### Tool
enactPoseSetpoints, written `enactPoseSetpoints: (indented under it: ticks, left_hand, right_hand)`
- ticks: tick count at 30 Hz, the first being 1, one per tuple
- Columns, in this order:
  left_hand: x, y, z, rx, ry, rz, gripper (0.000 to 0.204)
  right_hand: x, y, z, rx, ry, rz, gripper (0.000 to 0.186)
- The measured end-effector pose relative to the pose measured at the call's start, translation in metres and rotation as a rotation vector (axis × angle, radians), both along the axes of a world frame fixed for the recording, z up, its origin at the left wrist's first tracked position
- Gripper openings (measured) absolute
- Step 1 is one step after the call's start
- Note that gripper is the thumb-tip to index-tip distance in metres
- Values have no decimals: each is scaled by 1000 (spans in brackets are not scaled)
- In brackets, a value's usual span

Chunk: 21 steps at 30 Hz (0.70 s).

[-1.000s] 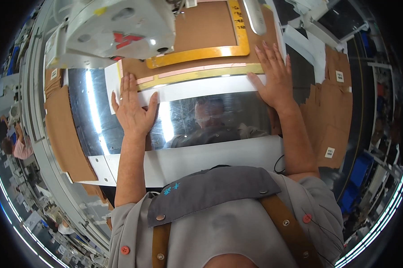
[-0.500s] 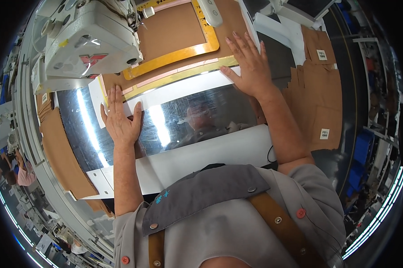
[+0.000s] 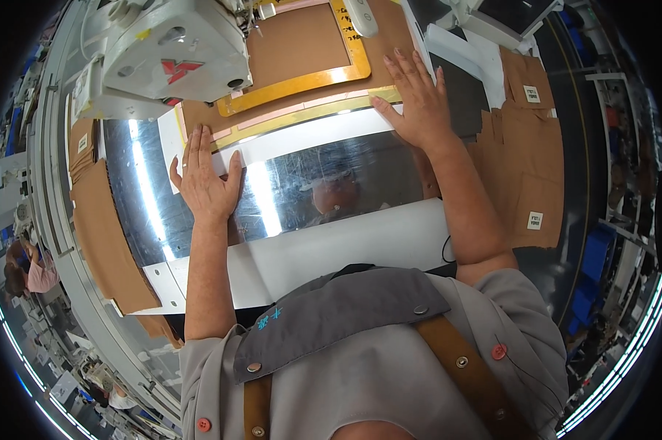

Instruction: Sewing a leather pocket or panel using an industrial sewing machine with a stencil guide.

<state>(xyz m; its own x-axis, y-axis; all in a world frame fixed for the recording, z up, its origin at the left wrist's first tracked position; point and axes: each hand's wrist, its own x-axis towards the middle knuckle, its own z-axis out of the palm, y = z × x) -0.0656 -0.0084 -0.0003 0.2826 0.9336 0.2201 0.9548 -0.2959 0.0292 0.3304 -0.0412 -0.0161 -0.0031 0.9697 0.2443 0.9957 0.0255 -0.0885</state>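
My left hand [image 3: 209, 180] lies flat, fingers together and thumb out, at the near left edge of a brown fabric piece [image 3: 294, 45]. Its fingertips touch the yellow strip [image 3: 305, 116] along that edge, and its palm is over the shiny metal plate [image 3: 323, 172]. My right hand [image 3: 421, 106] rests spread on the right end of the same fabric, thumb by the strip. Neither hand grips anything. A yellow-orange clamp frame [image 3: 294, 89] sits on the fabric beyond them. White paper [image 3: 309, 138] shows between strip and plate.
A white sewing machine head [image 3: 173, 66] overhangs the far left. Brown fabric pieces with white labels lie in piles at the right [image 3: 525, 165] and left [image 3: 107, 235]. A white rounded ledge [image 3: 345, 235] runs in front of my body. A person in pink [image 3: 41, 275] is far left.
The view has shifted slightly, so the machine head, frame and fabric appear a little farther right and up. Both hands keep about the same places on the fabric.
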Motion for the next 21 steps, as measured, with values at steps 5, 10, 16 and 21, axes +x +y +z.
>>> enactPoseSetpoints:
  ticks: [5,10,16,21]
  left_hand:
    - [-2,-1,2,-35,-71,23,75]
    - [-3,2,-3,15,-116,-75,75]
    - [0,-2,0,-6,-34,-8,74]
    - [1,-3,3,-14,-29,8,72]
  right_hand:
    - [-4,-11,8,102,-15,110,73]
    - [-17,-27,12,-2,-21,213,68]
    - [-16,-30,16,15,51,175,65]
    - [-16,-31,10,37,65,198,66]
